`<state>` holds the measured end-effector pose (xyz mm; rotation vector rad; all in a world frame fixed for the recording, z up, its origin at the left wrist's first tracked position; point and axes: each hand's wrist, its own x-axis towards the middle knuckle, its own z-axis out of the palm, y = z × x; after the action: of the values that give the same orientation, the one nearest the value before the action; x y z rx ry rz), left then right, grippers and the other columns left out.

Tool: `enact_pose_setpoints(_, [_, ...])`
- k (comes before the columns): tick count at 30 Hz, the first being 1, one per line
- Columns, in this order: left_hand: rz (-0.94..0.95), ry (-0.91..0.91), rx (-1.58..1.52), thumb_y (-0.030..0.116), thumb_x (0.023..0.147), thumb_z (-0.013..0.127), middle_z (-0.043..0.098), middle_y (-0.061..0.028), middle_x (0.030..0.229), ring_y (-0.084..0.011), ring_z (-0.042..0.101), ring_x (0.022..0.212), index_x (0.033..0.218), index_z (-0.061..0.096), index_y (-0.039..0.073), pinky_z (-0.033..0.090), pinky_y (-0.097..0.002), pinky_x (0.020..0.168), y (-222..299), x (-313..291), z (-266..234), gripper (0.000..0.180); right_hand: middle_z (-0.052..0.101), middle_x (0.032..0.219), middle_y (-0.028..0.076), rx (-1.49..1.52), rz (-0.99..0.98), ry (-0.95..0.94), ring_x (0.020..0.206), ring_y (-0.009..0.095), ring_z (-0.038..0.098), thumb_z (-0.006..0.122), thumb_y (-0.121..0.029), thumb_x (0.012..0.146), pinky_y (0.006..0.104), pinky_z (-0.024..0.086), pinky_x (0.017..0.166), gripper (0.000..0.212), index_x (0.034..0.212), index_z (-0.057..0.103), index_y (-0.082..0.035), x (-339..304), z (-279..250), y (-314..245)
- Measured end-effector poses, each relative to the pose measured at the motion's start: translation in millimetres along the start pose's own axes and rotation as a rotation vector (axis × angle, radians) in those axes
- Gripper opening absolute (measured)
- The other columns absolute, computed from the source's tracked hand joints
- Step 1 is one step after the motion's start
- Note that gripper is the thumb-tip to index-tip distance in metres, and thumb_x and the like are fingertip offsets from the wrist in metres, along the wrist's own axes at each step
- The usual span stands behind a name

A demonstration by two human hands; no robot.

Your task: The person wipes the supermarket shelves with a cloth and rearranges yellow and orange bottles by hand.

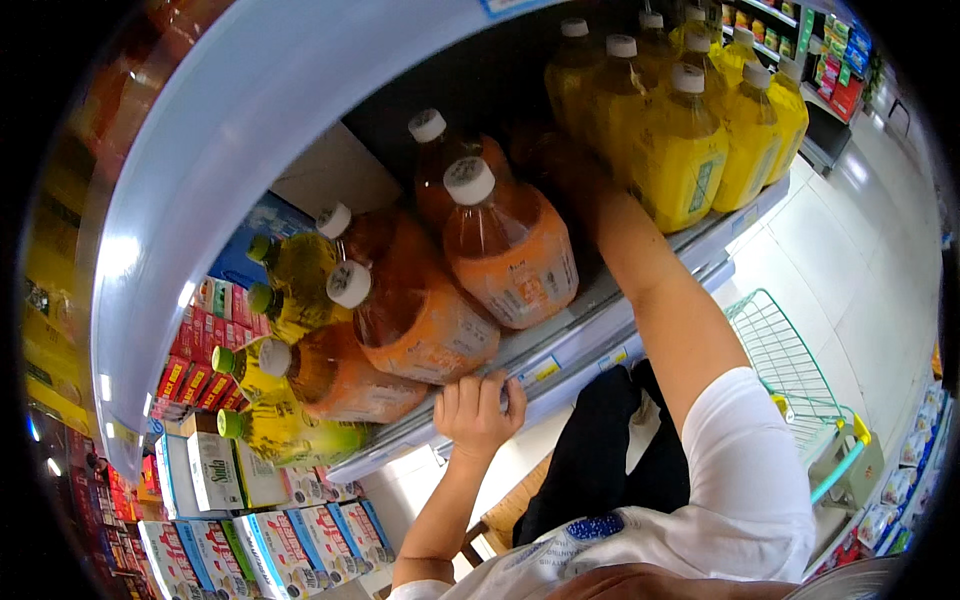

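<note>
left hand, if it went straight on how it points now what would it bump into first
Probably the orange bottle just past its knuckles: the left hand is at the shelf's front edge, though the depth between them is unclear.

The large orange-labelled drink bottles [512, 260] have white caps and pale print. To their right, yellow-labelled drink bottles [682, 165] also have white caps; to their left, yellow bottles [303, 280] have green ones. Below them, the shelf edge [578, 342] is pale bluish-grey, the T-shirt [745, 480] white with a speckled dark-blue patch [595, 527], the trousers [580, 450] black. The shopping cart [790, 365] rightward is green.
</note>
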<state>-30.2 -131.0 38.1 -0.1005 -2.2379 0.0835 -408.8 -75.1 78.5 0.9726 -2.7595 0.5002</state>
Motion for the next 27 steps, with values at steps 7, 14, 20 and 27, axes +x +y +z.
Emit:
enact_pose_setpoints(7, [-0.016,-0.002,-0.029,0.019,0.075,0.067,0.051,-0.0064,0.071,-0.0261,0.051,0.064,0.076,0.062,0.011,0.036,-0.0365,0.056,2,2,1,0.01,0.053,0.133,0.021,0.006,-0.02,-0.075,0.119,0.036,0.055,0.053,-0.022,0.092,0.0435,0.043,0.102,0.041,0.132,0.054,-0.01,-42,-6,15])
enact_pose_setpoints(14, [-0.035,0.033,-0.069,0.018,0.075,0.068,0.053,-0.0044,0.074,-0.0252,0.052,0.067,0.077,0.061,0.012,0.039,-0.0363,0.058,3,5,-2,0.009,0.058,0.127,0.022,-0.001,-0.023,-0.198,0.114,0.037,0.058,0.052,-0.021,0.092,0.0428,0.046,0.099,0.039,0.129,0.057,-0.009,-88,-20,9])
enact_pose_setpoints(20, [-0.042,0.036,-0.07,0.018,0.072,0.069,0.054,-0.0039,0.077,-0.0236,0.053,0.07,0.078,0.06,0.01,0.041,-0.0347,0.06,1,4,-1,0.013,0.063,0.116,0.024,-0.096,-0.119,-0.327,0.107,0.039,0.061,0.049,-0.016,0.087,0.0424,0.049,0.092,0.041,0.126,0.059,-0.006,-153,-72,-5])
enact_pose_setpoints(27, [-0.048,0.042,-0.075,0.019,0.076,0.068,0.054,-0.0053,0.077,-0.026,0.054,0.071,0.078,0.061,0.011,0.043,-0.0368,0.061,4,4,-5,0.011,0.063,0.117,0.025,-0.028,-0.138,-0.331,0.105,0.04,0.06,0.05,-0.022,0.08,0.0412,0.048,0.092,0.045,0.119,0.064,-0.003,-201,-101,2])
